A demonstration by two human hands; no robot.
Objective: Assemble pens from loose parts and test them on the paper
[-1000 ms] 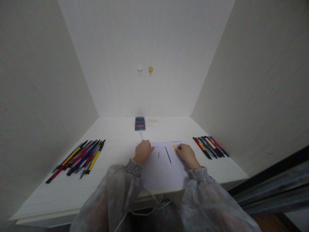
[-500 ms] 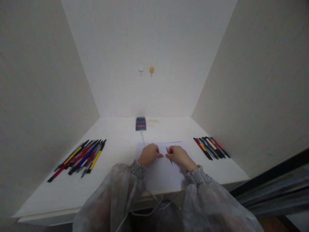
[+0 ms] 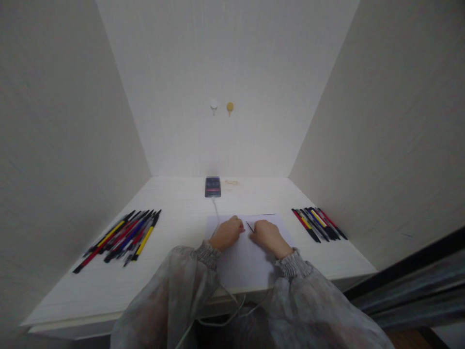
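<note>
Both my hands rest close together on a white sheet of paper [image 3: 247,266] at the desk's front middle. My left hand [image 3: 227,233] is curled, fingertips pinched toward the right; what it holds is hidden. My right hand [image 3: 269,236] is also curled, and a thin black rod [image 3: 250,227], like a pen refill, sticks out from its fingertips into the small gap between the hands. Loose grey sleeves cover both forearms.
A pile of pens [image 3: 125,235] in black, red, blue and yellow lies at the left of the white desk [image 3: 181,203]. A smaller row of pens [image 3: 317,223] lies at the right. A small dark device [image 3: 212,186] with a white cable stands at the back. Walls close in on three sides.
My hands have drawn together at the middle of the paper. The yellow piece at my right fingertips and the small grey piece on the paper are out of sight. The black rod is now mostly covered.
</note>
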